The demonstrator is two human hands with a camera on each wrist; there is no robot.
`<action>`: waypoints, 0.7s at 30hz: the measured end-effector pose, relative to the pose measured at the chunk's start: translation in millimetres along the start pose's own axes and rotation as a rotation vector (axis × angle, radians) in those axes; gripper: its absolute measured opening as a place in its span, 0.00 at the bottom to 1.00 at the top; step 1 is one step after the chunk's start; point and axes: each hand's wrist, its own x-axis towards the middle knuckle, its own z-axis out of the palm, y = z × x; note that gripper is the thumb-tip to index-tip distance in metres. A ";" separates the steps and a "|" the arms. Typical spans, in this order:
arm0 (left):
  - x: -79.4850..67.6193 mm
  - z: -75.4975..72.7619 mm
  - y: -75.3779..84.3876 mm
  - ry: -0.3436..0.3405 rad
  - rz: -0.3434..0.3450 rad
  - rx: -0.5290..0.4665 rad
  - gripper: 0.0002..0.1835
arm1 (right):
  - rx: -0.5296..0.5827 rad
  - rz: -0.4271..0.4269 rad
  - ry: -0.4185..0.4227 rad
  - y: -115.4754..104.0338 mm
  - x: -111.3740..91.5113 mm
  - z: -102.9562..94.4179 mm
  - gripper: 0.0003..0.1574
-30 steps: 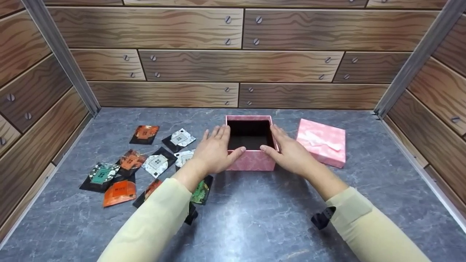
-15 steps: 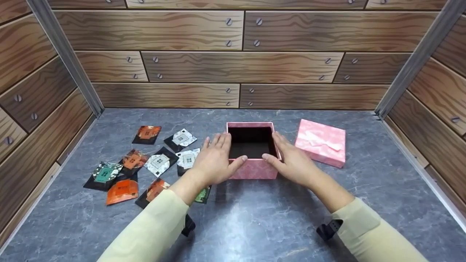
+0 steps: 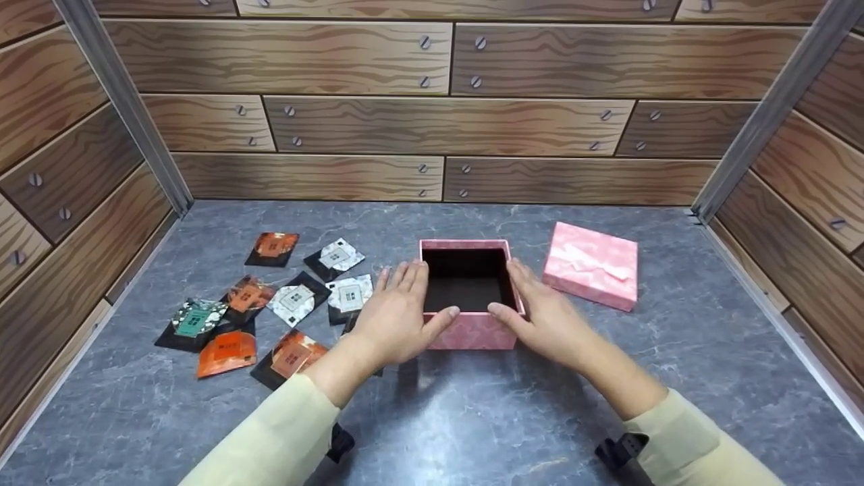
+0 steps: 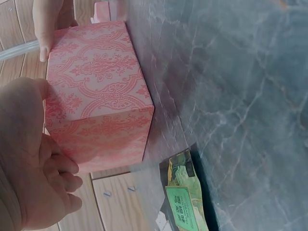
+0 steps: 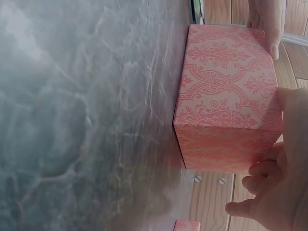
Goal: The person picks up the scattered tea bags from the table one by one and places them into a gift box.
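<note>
A pink patterned gift box (image 3: 469, 332) stands uncovered in the middle of the table, its dark inside facing up. My left hand (image 3: 397, 317) lies along its left side with straight fingers, the thumb at the near rim. On the other side my right hand (image 3: 550, 318) mirrors this, fingers extended along the wall and thumb at the near right corner. Both wrist views show the box's front (image 4: 101, 72) with embossed pink scrollwork. In the right wrist view the loosely bent fingertips (image 5: 262, 168) sit beside the wall.
The box's pink lid (image 3: 590, 263) with a bow lies to the right. Several flat packets (image 3: 297, 301) in orange, white and teal are spread on the left. A green packet (image 4: 183, 192) lies near my left wrist. Wood-patterned walls (image 3: 432, 125) enclose the grey table (image 3: 526, 418).
Between my two hands the box has slid across the table toward me. The lid and packets have stayed in place.
</note>
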 end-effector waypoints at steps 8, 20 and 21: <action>-11.7 1.0 4.0 0.042 0.023 0.008 0.50 | 0.005 -0.002 0.018 -6.1 -11.8 1.3 0.54; -29.4 0.7 13.0 0.037 0.002 0.016 0.51 | 0.016 0.008 0.032 -14.1 -29.9 0.2 0.54; -31.3 0.8 14.0 0.041 0.005 0.018 0.51 | 0.013 0.011 0.033 -14.8 -32.0 0.0 0.55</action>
